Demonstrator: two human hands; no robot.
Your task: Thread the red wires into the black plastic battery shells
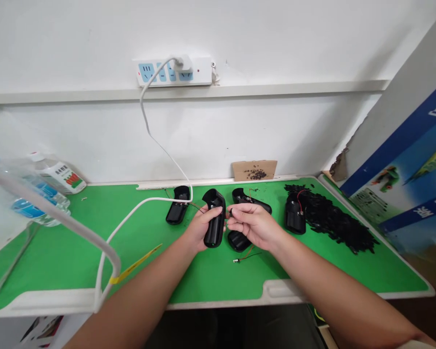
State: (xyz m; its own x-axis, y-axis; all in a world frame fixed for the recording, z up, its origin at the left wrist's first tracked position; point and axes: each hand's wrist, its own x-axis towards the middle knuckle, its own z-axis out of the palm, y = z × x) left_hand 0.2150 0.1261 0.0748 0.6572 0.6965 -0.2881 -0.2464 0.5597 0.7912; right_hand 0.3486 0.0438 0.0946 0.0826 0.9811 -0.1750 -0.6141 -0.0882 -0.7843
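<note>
My left hand (200, 228) is closed around a glossy black plastic housing (214, 220), held tilted above the green table. Just to its right, my right hand (252, 224) pinches a small dark part (231, 213), too small to name, close to the housing's side. A thin wire runs out on the left of the held housing. Similar black housings lie about: one to the left (178, 206), one behind my right hand (256, 201), one partly hidden under it (239, 241), and one farther right with a red wire (295, 215).
A heap of small black parts (337, 218) covers the right of the table. Tiny dark pieces lie on a cardboard scrap (255, 170) by the wall. Plastic bottles (58, 174) lie at left. A white cable (145, 114) hangs from the power strip (174, 71) across the left foreground.
</note>
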